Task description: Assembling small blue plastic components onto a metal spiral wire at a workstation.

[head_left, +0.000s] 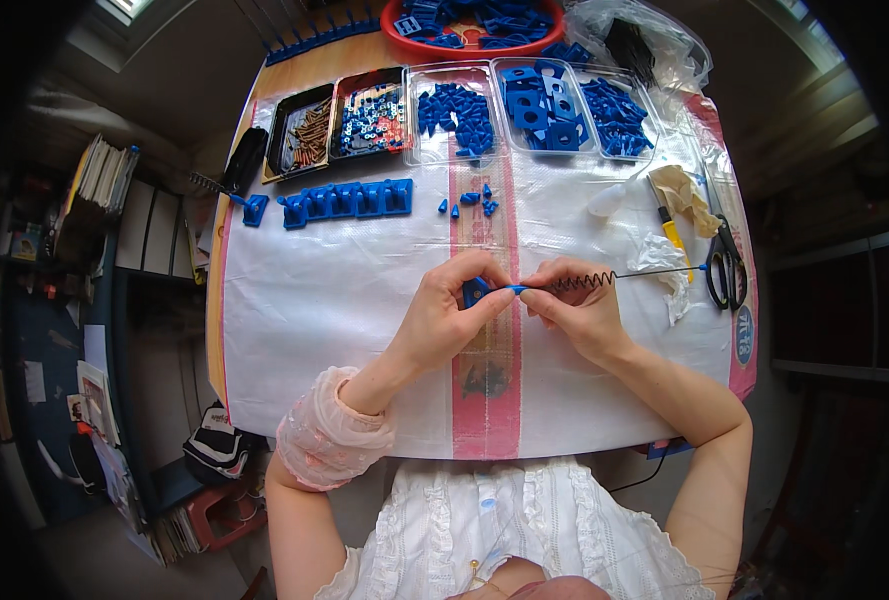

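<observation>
Over white sheeting [349, 270] fronting the red basin [474, 54], left hand [448, 306] pinches blue bracket [474, 291], right hand [579, 318] black coil [596, 281], seemingly for alignment.

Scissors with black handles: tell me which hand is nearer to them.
Right. The right hand is left of the scissors, apart from them; the left hand is farther left, past the right hand.
</observation>
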Demonstrator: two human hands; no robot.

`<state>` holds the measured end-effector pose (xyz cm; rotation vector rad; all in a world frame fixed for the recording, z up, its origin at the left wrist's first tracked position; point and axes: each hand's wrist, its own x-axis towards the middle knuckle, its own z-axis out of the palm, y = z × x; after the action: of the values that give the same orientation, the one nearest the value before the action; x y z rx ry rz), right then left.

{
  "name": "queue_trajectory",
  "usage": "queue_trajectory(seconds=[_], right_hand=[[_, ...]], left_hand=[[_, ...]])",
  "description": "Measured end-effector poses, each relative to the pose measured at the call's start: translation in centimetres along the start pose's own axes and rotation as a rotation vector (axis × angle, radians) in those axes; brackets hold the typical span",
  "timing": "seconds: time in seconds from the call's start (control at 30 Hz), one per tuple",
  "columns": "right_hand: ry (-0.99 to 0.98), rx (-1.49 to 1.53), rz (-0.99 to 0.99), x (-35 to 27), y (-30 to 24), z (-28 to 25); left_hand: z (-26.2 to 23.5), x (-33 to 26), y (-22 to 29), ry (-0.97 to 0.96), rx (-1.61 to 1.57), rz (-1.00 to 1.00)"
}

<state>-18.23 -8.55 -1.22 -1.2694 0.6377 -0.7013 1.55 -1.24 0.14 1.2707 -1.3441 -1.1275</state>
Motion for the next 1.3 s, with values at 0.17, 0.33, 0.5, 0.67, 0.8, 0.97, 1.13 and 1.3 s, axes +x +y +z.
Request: queue_trajectory(seconds=[0.17,0.33,0.5,0.67,0.8,0.97,1.13,1.3], right_hand=[[-0.008,-0.014,0.005,-0.02,-0.06,-0.04],[-0.003,-0.015,0.008,-0.04,-0.13,0.01],[0.002,-0.029,0.022,0.00,0.01,-0.02],[-0.012,-0.052,0.027,-0.06,-0.11,-0.04],[-0.021,-0.038,0.022,-0.07,-0.10,0.01],[-0.027,-0.044,0.004,-0.12,-0.02,0.06],[-0.017,-0.048,0.036,-0.09,-0.09,0.00],[-0.006,-0.049,0.032,-0.03,-0.20,0.09]], left_hand=[[-0.04,-0.04,-0.21,-0.011,-0.031,-0.037],[-0.08,-0.14,0.01,-0.030,-0.057,-0.101],[-0.03,-0.07,-0.22,-0.024,-0.041,-0.047],[-0.17,-0.08,-0.23,-0.042,-0.063,-0.087],[-0.23,-0.10,-0.31,-0.044,-0.055,-0.086],[-0.13,-0.04,-0.30,-0.038,-0.066,-0.107],[-0.08,-0.04,-0.37,-0.040,-0.116,-0.106],[-0.13,-0.04,-0.52,-0.043,-0.136,-0.106]])
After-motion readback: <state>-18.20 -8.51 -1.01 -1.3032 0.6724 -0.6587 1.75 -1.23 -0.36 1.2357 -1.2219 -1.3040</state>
